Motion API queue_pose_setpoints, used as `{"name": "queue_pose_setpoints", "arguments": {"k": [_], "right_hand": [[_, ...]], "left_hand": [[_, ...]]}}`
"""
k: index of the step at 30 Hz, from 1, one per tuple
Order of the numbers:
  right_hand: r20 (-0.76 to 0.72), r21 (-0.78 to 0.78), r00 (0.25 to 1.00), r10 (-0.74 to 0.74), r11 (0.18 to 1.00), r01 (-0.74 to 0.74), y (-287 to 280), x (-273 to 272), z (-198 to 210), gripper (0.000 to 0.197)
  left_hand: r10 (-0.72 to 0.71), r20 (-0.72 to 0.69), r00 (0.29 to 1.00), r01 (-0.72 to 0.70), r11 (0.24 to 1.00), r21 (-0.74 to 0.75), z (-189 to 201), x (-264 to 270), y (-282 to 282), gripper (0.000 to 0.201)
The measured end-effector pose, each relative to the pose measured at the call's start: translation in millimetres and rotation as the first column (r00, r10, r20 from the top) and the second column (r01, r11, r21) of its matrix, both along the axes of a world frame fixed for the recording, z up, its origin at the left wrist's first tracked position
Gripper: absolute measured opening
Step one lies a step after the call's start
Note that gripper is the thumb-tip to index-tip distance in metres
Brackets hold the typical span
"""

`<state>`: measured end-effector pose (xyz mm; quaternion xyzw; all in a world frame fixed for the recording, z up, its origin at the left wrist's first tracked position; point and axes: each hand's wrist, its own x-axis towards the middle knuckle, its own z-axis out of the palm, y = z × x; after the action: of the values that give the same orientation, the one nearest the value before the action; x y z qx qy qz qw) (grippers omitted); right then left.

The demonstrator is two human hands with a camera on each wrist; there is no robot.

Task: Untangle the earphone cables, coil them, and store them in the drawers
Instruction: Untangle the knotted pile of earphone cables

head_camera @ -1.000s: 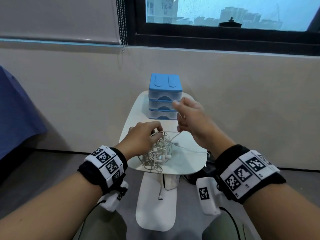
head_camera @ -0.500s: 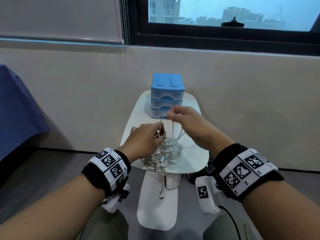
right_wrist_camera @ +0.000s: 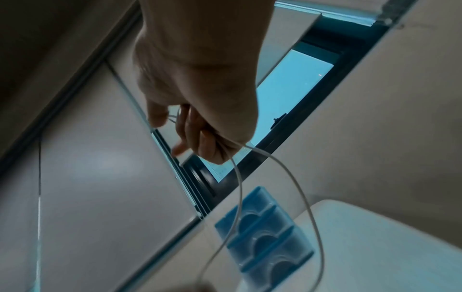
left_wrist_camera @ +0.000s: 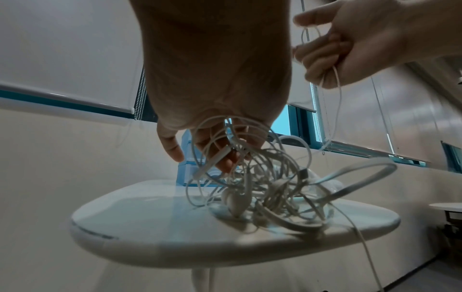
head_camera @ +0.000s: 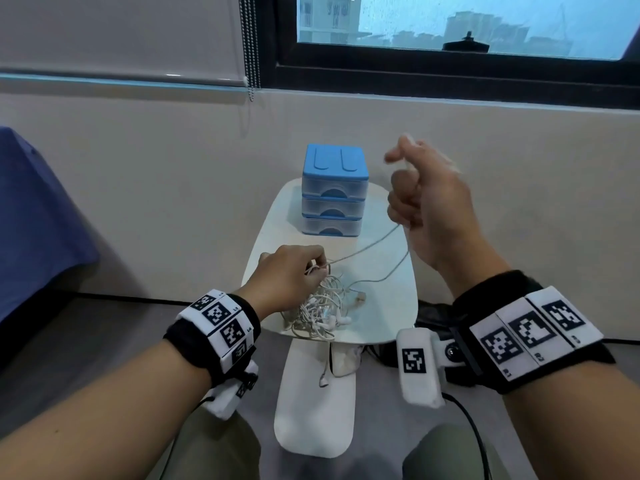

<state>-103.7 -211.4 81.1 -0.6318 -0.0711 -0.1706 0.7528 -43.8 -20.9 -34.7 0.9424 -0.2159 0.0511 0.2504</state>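
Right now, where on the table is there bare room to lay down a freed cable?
Bare tabletop lies right of the cable tangle, crossed only by the strand the right hand lifts, plus a narrow strip left of the drawer unit. The near left is crowded: the left hand holds the tangle there.

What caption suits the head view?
Left hand pins tangled earphone cables while right hand lifts one strand.
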Motion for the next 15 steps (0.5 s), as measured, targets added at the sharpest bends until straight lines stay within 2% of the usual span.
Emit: {"name": "queue_pose_setpoints", "arguments": {"k": [2, 3, 5, 6, 7, 8, 10, 11, 13, 15], "right_hand": [[-0.096, -0.296, 0.995, -0.041, 0.955, 0.011, -2, 4, -13, 0.031], [-0.147, -0.493, 0.987, -0.064, 0.87, -0.017, -1, 7, -22, 0.036], [-0.222, -0.81, 0.968, -0.118, 0.575, -0.116, 1, 12, -45, 0.039], [-0.246, -0.885, 0.96, -0.134, 0.435, -0.166, 2, 14, -56, 0.039], [-0.269, -0.911, 0.954, -0.131, 0.355, -0.209, 3, 15, -66, 0.036], [-0.288, -0.912, 0.951, -0.112, 0.336, -0.237, 5, 16, -74, 0.03], [-0.306, -0.89, 0.95, -0.061, 0.373, -0.263, 7, 17, -85, 0.022], [-0.311, -0.867, 0.95, -0.029, 0.418, -0.271, 8, 17, -87, 0.021], [-0.324, -0.758, 0.945, 0.035, 0.587, -0.282, 8, 17, -87, 0.022], [-0.31, -0.571, 0.947, 0.082, 0.78, -0.254, 6, 18, -80, 0.027]], "left_hand": [[0.005, -0.005, 1.0, -0.005, 1.0, -0.013, -1, 1, 0, 0.011], [0.006, -0.011, 1.0, -0.006, 1.0, -0.018, -1, 1, 0, 0.011], [0.001, -0.022, 1.0, -0.001, 1.0, -0.023, 0, 1, -2, 0.011], [-0.005, -0.029, 1.0, 0.004, 1.0, -0.027, 0, 1, -3, 0.011], [-0.013, -0.035, 0.999, 0.011, 0.999, -0.036, 1, 0, -3, 0.011], [-0.016, -0.04, 0.999, 0.014, 0.999, -0.042, 2, 0, -3, 0.011], [-0.026, -0.044, 0.999, 0.024, 0.998, -0.051, 3, 0, -2, 0.01], [-0.034, -0.045, 0.998, 0.031, 0.997, -0.065, 3, 0, -1, 0.009], [-0.05, -0.057, 0.997, 0.044, 0.994, -0.104, 4, -1, 2, 0.005], [-0.067, -0.065, 0.996, 0.058, 0.99, -0.132, 4, -2, 5, 0.02]]}}
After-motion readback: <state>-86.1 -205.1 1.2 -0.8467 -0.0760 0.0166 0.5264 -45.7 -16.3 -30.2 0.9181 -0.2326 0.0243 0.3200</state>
